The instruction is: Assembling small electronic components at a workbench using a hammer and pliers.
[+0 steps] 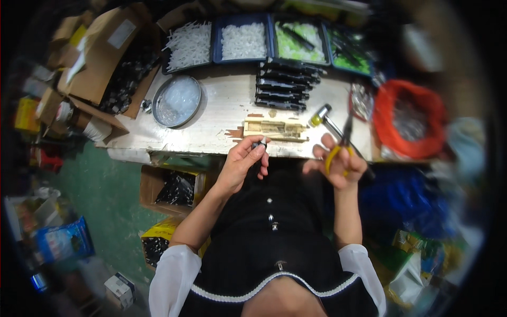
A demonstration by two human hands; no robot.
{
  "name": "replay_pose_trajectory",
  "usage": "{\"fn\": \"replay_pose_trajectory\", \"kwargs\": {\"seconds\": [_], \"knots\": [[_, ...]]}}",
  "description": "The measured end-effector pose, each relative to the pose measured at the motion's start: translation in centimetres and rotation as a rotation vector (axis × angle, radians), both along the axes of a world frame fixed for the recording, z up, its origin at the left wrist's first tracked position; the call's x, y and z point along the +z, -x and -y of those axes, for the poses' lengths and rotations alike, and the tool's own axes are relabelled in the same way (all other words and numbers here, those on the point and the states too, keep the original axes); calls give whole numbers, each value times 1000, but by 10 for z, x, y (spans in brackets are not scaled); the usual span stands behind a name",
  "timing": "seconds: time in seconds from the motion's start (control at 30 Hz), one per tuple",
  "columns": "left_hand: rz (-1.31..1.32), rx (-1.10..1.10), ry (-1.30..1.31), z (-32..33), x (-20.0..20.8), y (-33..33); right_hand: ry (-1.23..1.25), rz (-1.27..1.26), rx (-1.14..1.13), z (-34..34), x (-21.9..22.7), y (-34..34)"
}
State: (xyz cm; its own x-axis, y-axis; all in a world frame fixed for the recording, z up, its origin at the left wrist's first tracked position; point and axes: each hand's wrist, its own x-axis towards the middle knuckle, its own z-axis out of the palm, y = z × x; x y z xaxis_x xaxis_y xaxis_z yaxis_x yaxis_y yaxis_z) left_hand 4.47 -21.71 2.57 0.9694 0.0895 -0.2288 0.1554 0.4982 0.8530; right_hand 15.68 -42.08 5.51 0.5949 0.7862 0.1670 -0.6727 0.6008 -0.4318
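On your tabletop (222,100), an open cardboard box (97,66) crowds the left end, a red bag (383,124) the right; trays (240,61) line the back edge. A wooden fixture (274,128) lies along the front edge; right of it, a hammer (334,128) passes behind your right hand (343,174), whose fingers sit in yellow-handled scissors (345,138), long axis and blades toward the back edge. Your left hand (241,165), at the front edge, pinches a small black part (256,145), white tip backward.
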Motion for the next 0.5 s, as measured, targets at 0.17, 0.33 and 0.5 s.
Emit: {"fn": "replay_pose_trajectory", "kwargs": {"seconds": [0.17,0.33,0.5], "knots": [[-18,40,-16,-2,-6,7,723,172,171,-3,-12,14],[-59,115,-318,-3,-15,10,1071,1284,-198,-16,-21,30],[-34,144,-439,-1,-12,11,1102,1426,-233,-24,-22,33]]}}
